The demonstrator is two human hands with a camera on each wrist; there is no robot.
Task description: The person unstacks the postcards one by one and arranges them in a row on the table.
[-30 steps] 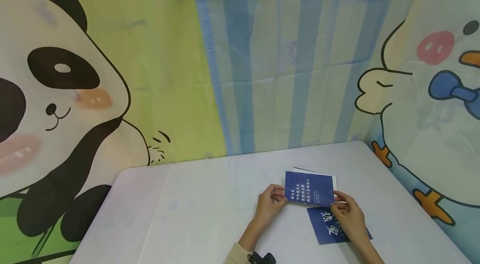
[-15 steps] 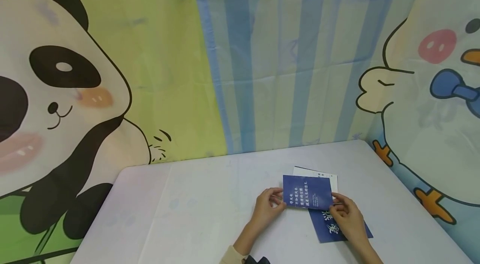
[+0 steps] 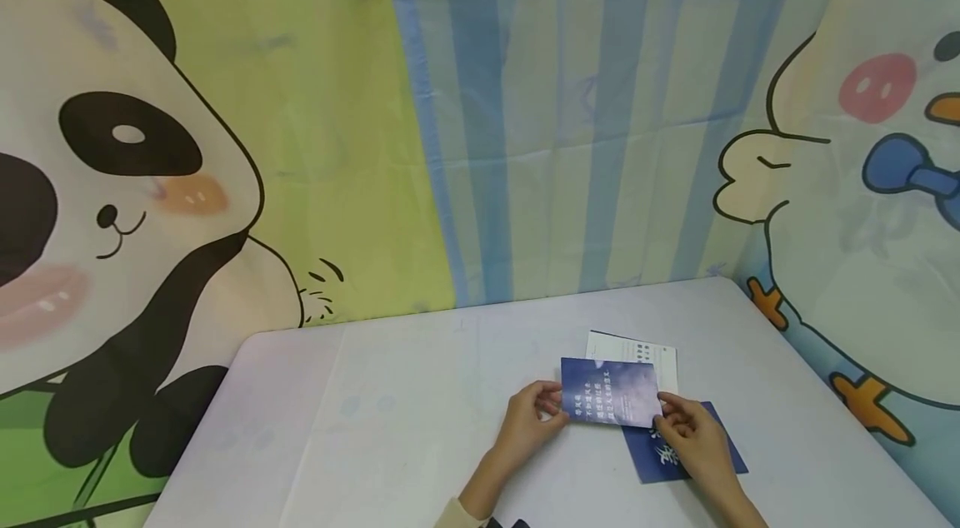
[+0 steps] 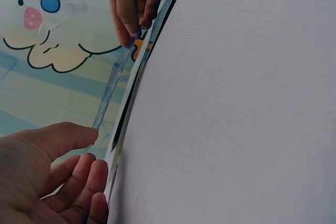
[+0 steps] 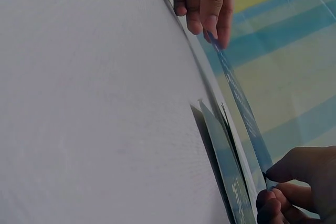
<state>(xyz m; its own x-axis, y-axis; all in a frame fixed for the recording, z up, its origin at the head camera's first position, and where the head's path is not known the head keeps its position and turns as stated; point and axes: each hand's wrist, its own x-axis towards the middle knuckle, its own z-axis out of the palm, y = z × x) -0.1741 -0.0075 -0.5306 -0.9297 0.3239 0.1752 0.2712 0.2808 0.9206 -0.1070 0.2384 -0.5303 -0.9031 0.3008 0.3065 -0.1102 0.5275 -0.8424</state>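
Note:
A blue card with white print (image 3: 610, 392) is held just above the table between both hands. My left hand (image 3: 534, 415) pinches its left edge, and my right hand (image 3: 686, 432) pinches its right edge. In the left wrist view the blue card (image 4: 113, 85) shows edge-on, thumb and fingers of the left hand (image 4: 79, 156) on its near end. In the right wrist view the blue card (image 5: 241, 106) runs from my right hand (image 5: 286, 182) to the left hand (image 5: 205, 3). Under it lie a darker blue card (image 3: 678, 453) and a white card (image 3: 645, 349).
The white table (image 3: 390, 420) stands against a cartoon backdrop with a panda (image 3: 112, 178) on the left and a duck (image 3: 862, 178) on the right. The table's right edge (image 3: 825, 420) runs close to the cards.
The held blue card has come a little nearer and lower, tilting flatter, so more of the white card behind it shows. Both hands stay on its edges.

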